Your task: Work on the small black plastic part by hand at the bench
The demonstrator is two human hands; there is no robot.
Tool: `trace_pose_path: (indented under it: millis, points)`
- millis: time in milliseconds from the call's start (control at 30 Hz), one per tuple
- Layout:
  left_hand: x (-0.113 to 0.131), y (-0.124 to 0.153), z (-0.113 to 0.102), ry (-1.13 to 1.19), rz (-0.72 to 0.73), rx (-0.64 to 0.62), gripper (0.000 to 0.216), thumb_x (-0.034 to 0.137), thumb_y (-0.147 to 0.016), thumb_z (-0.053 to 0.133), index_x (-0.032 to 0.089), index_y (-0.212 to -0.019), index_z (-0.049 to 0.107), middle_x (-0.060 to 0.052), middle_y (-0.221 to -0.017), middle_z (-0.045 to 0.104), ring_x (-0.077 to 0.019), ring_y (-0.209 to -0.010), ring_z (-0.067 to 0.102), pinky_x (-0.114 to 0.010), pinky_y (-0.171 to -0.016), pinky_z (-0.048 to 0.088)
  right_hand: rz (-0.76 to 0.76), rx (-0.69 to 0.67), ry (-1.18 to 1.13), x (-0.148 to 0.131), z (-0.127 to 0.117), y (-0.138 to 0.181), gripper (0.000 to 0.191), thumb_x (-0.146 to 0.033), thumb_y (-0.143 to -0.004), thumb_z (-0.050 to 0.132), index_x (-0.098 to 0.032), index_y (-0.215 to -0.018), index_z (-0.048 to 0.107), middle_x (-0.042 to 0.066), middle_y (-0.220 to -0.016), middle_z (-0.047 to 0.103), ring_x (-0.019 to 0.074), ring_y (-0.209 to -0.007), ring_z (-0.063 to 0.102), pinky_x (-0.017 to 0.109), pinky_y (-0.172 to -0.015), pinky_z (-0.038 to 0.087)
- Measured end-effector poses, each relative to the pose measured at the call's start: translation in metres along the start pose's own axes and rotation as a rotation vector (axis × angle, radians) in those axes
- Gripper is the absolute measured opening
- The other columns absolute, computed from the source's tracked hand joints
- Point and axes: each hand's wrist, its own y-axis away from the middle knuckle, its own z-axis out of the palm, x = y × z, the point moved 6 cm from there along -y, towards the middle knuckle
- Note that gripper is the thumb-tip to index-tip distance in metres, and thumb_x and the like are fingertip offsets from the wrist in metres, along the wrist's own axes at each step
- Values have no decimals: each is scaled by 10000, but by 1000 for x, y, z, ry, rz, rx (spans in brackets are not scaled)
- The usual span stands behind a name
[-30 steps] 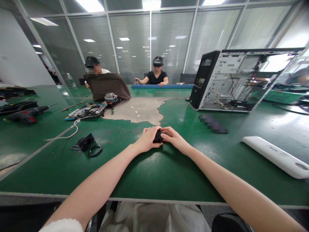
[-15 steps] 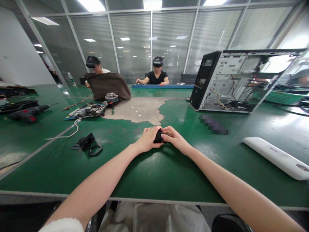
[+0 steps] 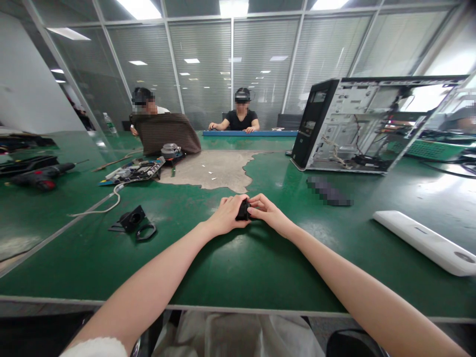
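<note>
Between my two hands is a small black part (image 3: 243,210), partly hidden by fingers, so its exact kind does not show. My left hand (image 3: 227,216) wraps it from the left, thumb below and fingers over the top. From the right, my right hand (image 3: 268,213) pinches its edge with thumb and fingertips. To the left on the green table lie a black bracket with a round opening (image 3: 133,218) and a black ring (image 3: 146,231) beside it.
An opened computer case (image 3: 320,124) stands at right, a white elongated device (image 3: 424,240) nearer me. Circuit boards (image 3: 134,171), a white cable (image 3: 118,198) and a power drill (image 3: 46,176) lie left. Two people (image 3: 241,116) sit across the table, one behind a brown cloth-covered object (image 3: 167,131).
Almost nothing differs: the view has shifted very slightly, and both hands keep the same hold on the black part.
</note>
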Motion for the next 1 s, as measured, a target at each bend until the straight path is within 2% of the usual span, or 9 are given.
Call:
trace_pose_path:
  millis: [133,300,467,667,833,1000]
  points:
    - [0,0,0,5,-2,1,594,330,-685,623,226,-1171,298,-57,-1122,493,-239,-1012,466,-383,-881,299,19,-6,2,0,0,0,277,-329,-699,631,-220,-917,498,21,-932,573,155,-852,553,350,-804,425]
    - [0,0,0,6,-4,2,588,319,-683,621,224,-1168,302,-53,-1100,500,-235,-994,475,-383,-876,299,20,-73,-21,-6,2,4,341,-280,-637,697,-222,-887,473,-1,-876,596,146,-800,573,333,-762,446]
    - [-1,-1,1,7,-2,6,606,328,-677,625,225,-1176,296,-57,-1110,493,-240,-1011,468,-387,-883,291,11,-42,-20,-5,2,3,247,-323,-720,617,-224,-890,468,-15,-827,596,125,-760,566,306,-747,438]
    - [-1,-1,0,7,2,4,603,337,-680,627,224,-1172,296,-57,-1114,496,-240,-1012,466,-382,-882,296,24,-12,-3,-1,1,0,252,-307,-721,612,-212,-921,493,12,-901,589,141,-814,564,334,-786,435]
    - [-1,0,1,4,4,8,584,325,-685,620,223,-1163,302,-59,-1111,495,-237,-1000,472,-389,-885,292,25,-68,-14,-5,2,3,315,-269,-664,675,-223,-905,477,-2,-876,606,143,-804,576,329,-776,445]
    - [0,0,2,4,11,17,592,324,-679,628,225,-1162,298,-59,-1123,487,-235,-1022,464,-396,-899,278,16,-47,-13,-3,2,3,235,-327,-742,595,-236,-914,465,-18,-833,602,127,-779,574,317,-777,438]
